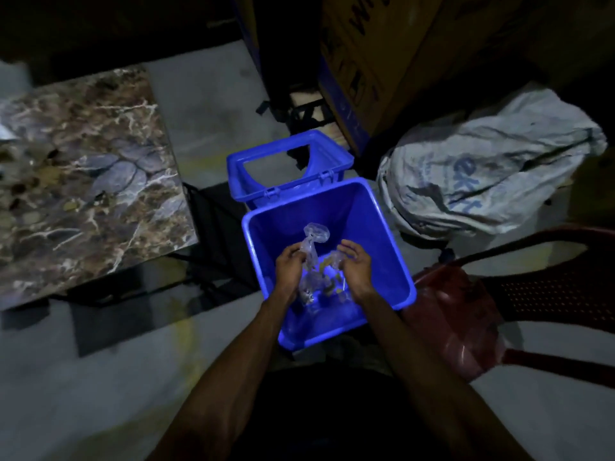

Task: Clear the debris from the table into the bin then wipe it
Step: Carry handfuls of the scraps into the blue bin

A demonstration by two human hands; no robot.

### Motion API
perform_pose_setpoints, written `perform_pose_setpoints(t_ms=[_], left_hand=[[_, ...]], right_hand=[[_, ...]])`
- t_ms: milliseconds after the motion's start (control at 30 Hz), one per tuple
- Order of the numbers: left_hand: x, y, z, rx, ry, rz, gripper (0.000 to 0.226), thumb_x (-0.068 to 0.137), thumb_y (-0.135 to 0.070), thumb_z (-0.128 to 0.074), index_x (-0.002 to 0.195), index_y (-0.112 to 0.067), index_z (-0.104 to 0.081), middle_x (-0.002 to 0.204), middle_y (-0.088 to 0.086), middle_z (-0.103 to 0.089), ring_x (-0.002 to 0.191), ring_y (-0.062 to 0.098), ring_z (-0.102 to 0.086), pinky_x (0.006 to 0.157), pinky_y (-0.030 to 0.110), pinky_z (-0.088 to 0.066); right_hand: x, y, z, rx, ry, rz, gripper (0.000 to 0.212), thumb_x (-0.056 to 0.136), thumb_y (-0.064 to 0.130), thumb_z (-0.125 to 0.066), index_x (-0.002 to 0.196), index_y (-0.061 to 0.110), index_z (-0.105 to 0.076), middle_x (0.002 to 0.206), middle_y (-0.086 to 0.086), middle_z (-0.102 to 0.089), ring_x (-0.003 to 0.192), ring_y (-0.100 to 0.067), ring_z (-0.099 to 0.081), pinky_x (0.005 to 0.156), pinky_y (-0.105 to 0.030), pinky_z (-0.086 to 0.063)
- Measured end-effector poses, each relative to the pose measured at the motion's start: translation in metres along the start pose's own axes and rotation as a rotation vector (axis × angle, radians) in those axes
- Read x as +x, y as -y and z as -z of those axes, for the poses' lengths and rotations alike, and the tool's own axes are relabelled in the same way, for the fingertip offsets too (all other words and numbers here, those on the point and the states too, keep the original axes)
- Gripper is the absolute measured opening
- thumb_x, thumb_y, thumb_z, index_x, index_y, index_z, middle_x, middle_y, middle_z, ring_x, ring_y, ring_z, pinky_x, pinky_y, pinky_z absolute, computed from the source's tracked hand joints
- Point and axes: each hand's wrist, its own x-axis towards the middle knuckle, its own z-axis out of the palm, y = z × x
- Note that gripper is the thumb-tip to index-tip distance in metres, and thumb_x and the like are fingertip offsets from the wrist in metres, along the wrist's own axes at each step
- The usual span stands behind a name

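— So, what's over on the left?

— Just the table point(83, 181), a marbled brown and grey top. Its near right corner points toward the bin, but it stands apart from it, with bare floor point(66, 377) between. Something pale sits at the table's far left edge, too blurred to name.

— And the bin?

— Blue bin point(376, 227), square, open at the top, on the floor in the middle. Its blue lid point(239, 171) with a cut-out opening lies just behind the far rim, touching it or nearly so.

— Where are the hands?

— Both over the bin's mouth, near its front rim. The left hand point(289, 267) has its fingers curled round a crumpled clear plastic wrapper point(314, 236) that sticks up past the knuckles. The right hand point(356, 264) is just beside it, fingers bent round another bit of clear plastic. Small yellowish scraps point(327, 289) show below and between the hands, inside the bin; I can't tell whether they have landed.

— Anything to the right?

— A grey-white sack point(492, 168) with blue lettering slumps by the bin's far right corner, cardboard boxes point(382, 54) behind it. A red plastic chair point(532, 287) stands at the bin's near right corner.
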Motion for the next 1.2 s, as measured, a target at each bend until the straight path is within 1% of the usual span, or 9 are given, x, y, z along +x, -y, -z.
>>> perform_pose_setpoints(t_ms=[100, 233, 467, 633, 767, 833, 967, 1100, 1200], left_hand=[[-0.004, 0.020, -0.007, 0.013, -0.072, 0.020, 0.023, 0.092, 0.001, -0.063, 0.100, -0.017, -0.074, 0.100, 0.013, -0.074, 0.090, 0.024, -0.063, 0.082, 0.035, -0.047], [-0.025, 0.035, -0.022, -0.026, -0.161, 0.024, 0.022, 0.095, -0.002, -0.063, 0.115, -0.009, -0.072, 0.112, 0.014, -0.074, 0.092, 0.019, -0.064, 0.077, 0.026, -0.048], [-0.061, 0.048, -0.033, -0.134, -0.222, 0.031, 0.022, 0.096, 0.001, -0.060, 0.114, -0.008, -0.070, 0.094, 0.007, -0.072, 0.074, 0.016, -0.062, 0.058, 0.015, -0.049], [-0.080, 0.038, -0.028, -0.179, -0.225, -0.010, 0.024, 0.097, 0.003, -0.057, 0.116, -0.007, -0.067, 0.088, 0.002, -0.070, 0.067, 0.013, -0.060, 0.052, 0.014, -0.046], [-0.086, 0.037, -0.016, -0.196, -0.224, -0.016, 0.023, 0.097, 0.002, -0.056, 0.111, -0.013, -0.067, 0.088, 0.000, -0.071, 0.065, 0.013, -0.060, 0.053, 0.017, -0.044], [-0.088, 0.038, -0.010, -0.210, -0.235, -0.005, 0.023, 0.096, 0.001, -0.058, 0.109, -0.015, -0.067, 0.088, -0.001, -0.072, 0.065, 0.013, -0.060, 0.056, 0.021, -0.043], [-0.092, 0.039, -0.001, -0.234, -0.244, -0.003, 0.023, 0.095, 0.000, -0.058, 0.106, -0.018, -0.068, 0.087, -0.002, -0.073, 0.065, 0.013, -0.060, 0.056, 0.021, -0.043], [-0.097, 0.039, 0.008, -0.241, -0.253, 0.006, 0.023, 0.095, -0.001, -0.059, 0.102, -0.021, -0.069, 0.086, -0.002, -0.073, 0.066, 0.012, -0.060, 0.054, 0.018, -0.044], [-0.099, 0.038, 0.016, -0.245, -0.246, 0.001, 0.022, 0.094, -0.001, -0.060, 0.102, -0.020, -0.069, 0.086, -0.001, -0.073, 0.067, 0.013, -0.061, 0.054, 0.020, -0.044]], right_hand=[[0.010, 0.003, 0.012, -0.043, 0.069, 0.023, 0.054, 0.079, -0.033, -0.051, 0.127, -0.010, -0.060, 0.115, -0.021, -0.067, 0.101, -0.027, -0.064, 0.059, -0.019, -0.054], [0.019, 0.001, 0.027, -0.096, 0.168, 0.047, 0.054, 0.075, -0.034, -0.054, 0.124, -0.012, -0.063, 0.119, -0.027, -0.069, 0.103, -0.025, -0.066, 0.062, -0.016, -0.055], [0.018, 0.008, 0.053, -0.118, 0.230, 0.087, 0.046, 0.075, -0.025, -0.071, 0.118, -0.009, -0.065, 0.117, -0.028, -0.070, 0.102, -0.025, -0.067, 0.071, -0.015, -0.056], [0.013, 0.018, 0.064, -0.176, 0.298, 0.134, 0.049, 0.072, -0.019, -0.079, 0.117, -0.002, -0.067, 0.108, -0.016, -0.072, 0.097, -0.020, -0.069, 0.072, -0.014, -0.055], [0.010, 0.023, 0.063, -0.158, 0.323, 0.140, 0.048, 0.076, -0.026, -0.070, 0.120, -0.007, -0.065, 0.110, -0.016, -0.071, 0.101, -0.029, -0.072, 0.070, -0.017, -0.057], [0.007, 0.025, 0.063, -0.188, 0.319, 0.135, 0.049, 0.080, -0.031, -0.054, 0.121, -0.006, -0.066, 0.111, -0.010, -0.073, 0.099, -0.033, -0.073, 0.057, -0.016, -0.050], [0.004, 0.027, 0.064, -0.246, 0.316, 0.156, 0.057, 0.078, -0.031, -0.039, 0.121, -0.005, -0.067, 0.116, -0.014, -0.073, 0.072, -0.001, -0.070, 0.045, -0.015, -0.036], [-0.008, 0.024, 0.060, -0.249, 0.284, 0.132, 0.053, 0.082, -0.029, -0.042, 0.121, -0.002, -0.067, 0.113, -0.010, -0.073, 0.087, -0.012, -0.074, 0.056, -0.017, -0.048], [-0.024, 0.023, 0.050, -0.251, 0.293, 0.131, 0.047, 0.088, -0.028, -0.046, 0.124, -0.006, -0.065, 0.114, -0.012, -0.070, 0.071, 0.004, -0.069, 0.059, -0.016, -0.051]])
